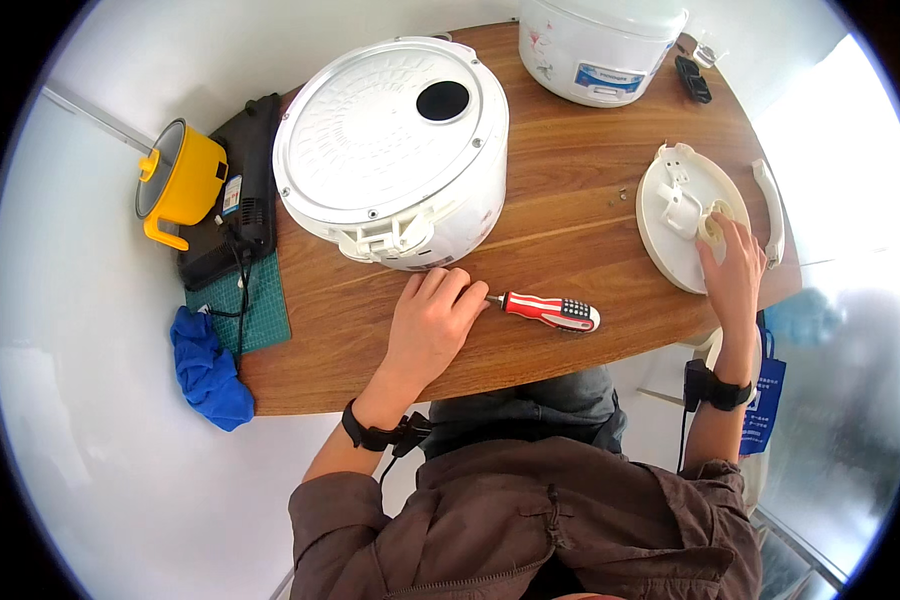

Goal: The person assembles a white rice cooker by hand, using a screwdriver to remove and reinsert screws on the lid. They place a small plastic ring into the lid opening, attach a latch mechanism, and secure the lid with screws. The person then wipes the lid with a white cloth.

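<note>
My left hand (435,320) rests on the table at the front of a white rice cooker (475,220), its fingers curled. The metal shaft of a red-and-white screwdriver (550,311) runs in under those fingers; the handle lies on the table, pointing right. The cooker's top is a pale metal plate with a dark round hole and screws round its rim. On the right, my right hand (735,265) reaches over a round white plastic lid cover (660,235). Its thumb and fingers close round a small cream part (714,222) inside the cover.
A curved white handle (768,210) lies right of the cover. Another white cooker (600,55) and a black tray (692,80) stand at the back. On the left are a yellow pot (195,175), a black case (260,160), a green mat (270,310) and blue cloth (205,370).
</note>
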The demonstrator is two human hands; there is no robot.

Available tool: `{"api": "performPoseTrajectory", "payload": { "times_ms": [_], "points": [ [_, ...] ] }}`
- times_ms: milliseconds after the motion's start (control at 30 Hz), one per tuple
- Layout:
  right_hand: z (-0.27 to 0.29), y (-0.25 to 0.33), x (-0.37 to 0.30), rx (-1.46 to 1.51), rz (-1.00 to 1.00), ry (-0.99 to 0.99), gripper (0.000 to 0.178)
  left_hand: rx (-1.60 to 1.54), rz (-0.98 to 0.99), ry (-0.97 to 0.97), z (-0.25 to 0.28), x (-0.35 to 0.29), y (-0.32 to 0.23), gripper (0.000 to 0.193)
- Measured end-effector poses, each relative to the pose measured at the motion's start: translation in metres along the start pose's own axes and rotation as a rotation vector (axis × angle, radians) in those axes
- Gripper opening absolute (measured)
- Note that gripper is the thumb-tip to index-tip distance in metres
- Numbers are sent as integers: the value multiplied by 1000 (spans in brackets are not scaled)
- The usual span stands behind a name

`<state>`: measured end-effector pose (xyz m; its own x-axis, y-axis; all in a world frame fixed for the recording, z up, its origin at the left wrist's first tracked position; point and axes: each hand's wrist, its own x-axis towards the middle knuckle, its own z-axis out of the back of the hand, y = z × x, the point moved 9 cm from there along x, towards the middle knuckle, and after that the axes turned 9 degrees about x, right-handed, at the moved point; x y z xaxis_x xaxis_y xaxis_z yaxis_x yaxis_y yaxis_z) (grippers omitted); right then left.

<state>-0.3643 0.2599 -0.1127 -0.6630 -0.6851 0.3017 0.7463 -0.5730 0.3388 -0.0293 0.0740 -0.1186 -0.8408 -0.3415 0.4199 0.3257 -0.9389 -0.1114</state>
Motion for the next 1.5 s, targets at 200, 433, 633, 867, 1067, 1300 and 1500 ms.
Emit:
{"api": "performPoseTrajectory", "payload": {
  "times_ms": [200, 433, 633, 867, 1067, 1300, 1500],
  "points": [
    [1, -9, 0, -14, 0, -80, 47, -19, 54, 57, -7, 6, 3, 27],
    [12, -15, -1, 122, -111, -171, 61, -62, 43, 22, -8, 6, -3, 26],
    [4, -30, -11, 703, -226, -196, 52, -84, 24, 31, -9, 8, -7, 28],
    [0, -15, -19, 1246, -395, -41, 48, -109, -9, -26, -3, 9, -12, 28],
    [24, 49, 10, 1213, -48, -36, 49, -128, -27, -32, 3, 7, -12, 25],
    [60, 210, 73, 839, 586, 92, 49, -206, -21, -60, 6, 5, -5, 24],
    [49, 314, 112, 755, 615, 458, 45, -239, 32, -79, 3, 0, 7, 21]
  ]
}}
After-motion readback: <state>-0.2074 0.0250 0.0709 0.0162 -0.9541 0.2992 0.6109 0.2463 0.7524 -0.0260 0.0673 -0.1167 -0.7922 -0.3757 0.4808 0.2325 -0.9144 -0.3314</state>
